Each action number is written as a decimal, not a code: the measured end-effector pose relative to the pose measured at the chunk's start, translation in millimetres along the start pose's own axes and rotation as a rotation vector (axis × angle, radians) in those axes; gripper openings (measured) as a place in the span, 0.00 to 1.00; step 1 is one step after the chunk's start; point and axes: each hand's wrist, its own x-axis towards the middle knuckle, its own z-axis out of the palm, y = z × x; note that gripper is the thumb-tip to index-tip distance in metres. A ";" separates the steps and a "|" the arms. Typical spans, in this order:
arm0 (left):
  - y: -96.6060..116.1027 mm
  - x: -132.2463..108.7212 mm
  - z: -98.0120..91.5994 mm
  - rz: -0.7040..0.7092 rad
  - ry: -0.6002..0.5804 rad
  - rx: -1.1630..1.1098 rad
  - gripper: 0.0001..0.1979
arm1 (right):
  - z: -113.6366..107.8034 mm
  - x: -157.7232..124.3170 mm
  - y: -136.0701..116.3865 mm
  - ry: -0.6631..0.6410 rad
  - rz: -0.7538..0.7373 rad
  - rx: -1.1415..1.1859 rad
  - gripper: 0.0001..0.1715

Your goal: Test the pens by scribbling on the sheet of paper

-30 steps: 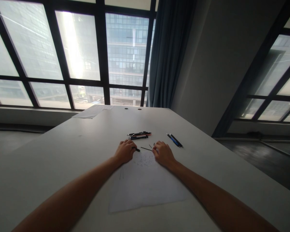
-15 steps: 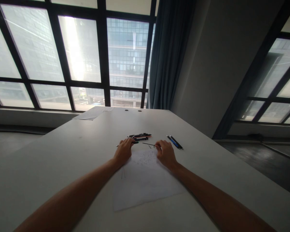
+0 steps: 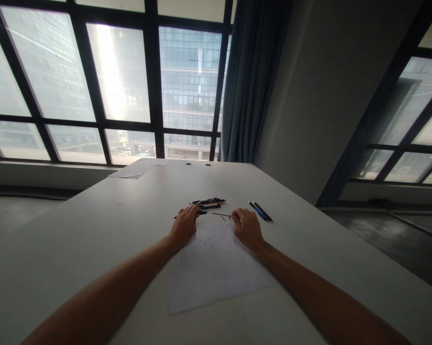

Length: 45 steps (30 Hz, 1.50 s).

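My left hand (image 3: 184, 225) is closed around a black pen barrel (image 3: 203, 212). One end of the barrel pokes out past the fingers toward the right, and a thin tip shows at the hand's left side. Between thumb and fingers, my right hand (image 3: 247, 230) pinches a thin dark pen refill (image 3: 220, 214) that points left at the barrel, with a gap between them. A small pale piece (image 3: 223, 218) lies just below the refill. Under and between both hands lies a white sheet of paper (image 3: 216, 278), with small specks or marks on its upper part.
Several black pens (image 3: 207, 201) lie in a pile just beyond my left hand. A blue pen and a black pen (image 3: 261, 211) rest to the right of my right hand. More papers (image 3: 134, 168) sit at the white table's (image 3: 147, 201) far left.
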 end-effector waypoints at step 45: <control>16.6 -3.9 -6.6 0.239 -0.277 -0.027 0.13 | 10.5 0.0 -8.5 -0.335 0.007 -0.101 0.08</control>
